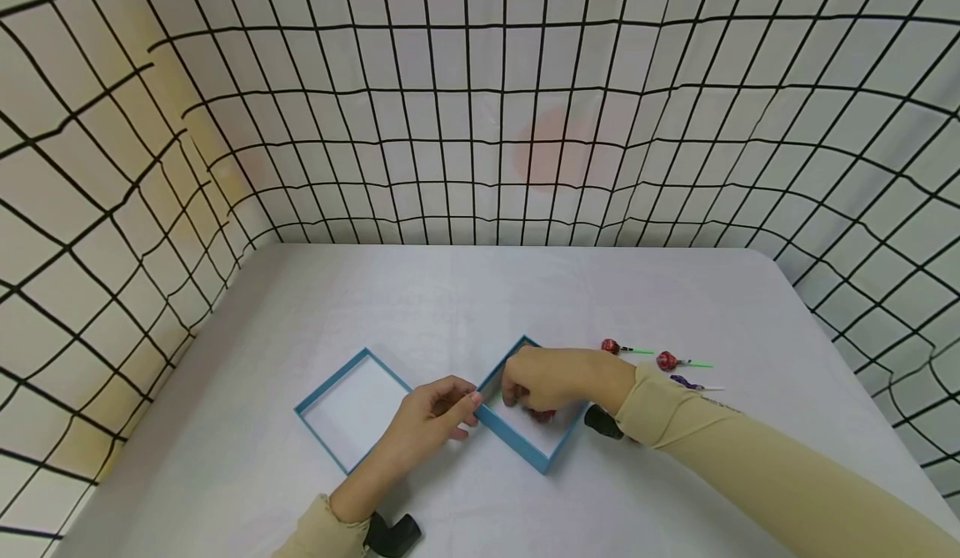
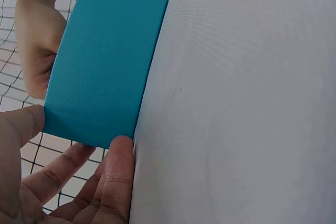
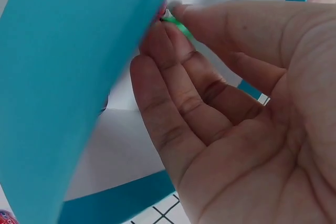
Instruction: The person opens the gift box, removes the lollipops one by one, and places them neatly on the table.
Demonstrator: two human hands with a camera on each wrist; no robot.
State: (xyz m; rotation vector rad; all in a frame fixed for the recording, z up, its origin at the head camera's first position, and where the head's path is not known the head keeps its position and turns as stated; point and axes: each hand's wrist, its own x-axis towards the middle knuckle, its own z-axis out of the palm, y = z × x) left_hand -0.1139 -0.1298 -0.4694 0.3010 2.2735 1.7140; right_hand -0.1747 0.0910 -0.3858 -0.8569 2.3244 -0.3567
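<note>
My left hand (image 1: 431,416) grips the left corner of an open box with blue walls (image 1: 516,443) and a white inside; its thumb lies at the top rim, and a fingertip sits at the lower corner in the left wrist view. Down inside that box is my right hand (image 1: 551,376). Between its thumb and fingers it pinches a lollipop (image 3: 180,26) by the green stick close to the red head, partly hidden by the near wall. Another red-wrapped lollipop (image 1: 542,415) shows on the box floor under the right hand.
Left of the box lies a matching blue-rimmed lid (image 1: 330,379), white side up. Beyond the right forearm, two red lollipops with green sticks (image 1: 610,345) (image 1: 667,361) and a purple one (image 1: 686,382) lie on the white table (image 1: 465,291). Black netting (image 1: 480,141) encloses the back and sides.
</note>
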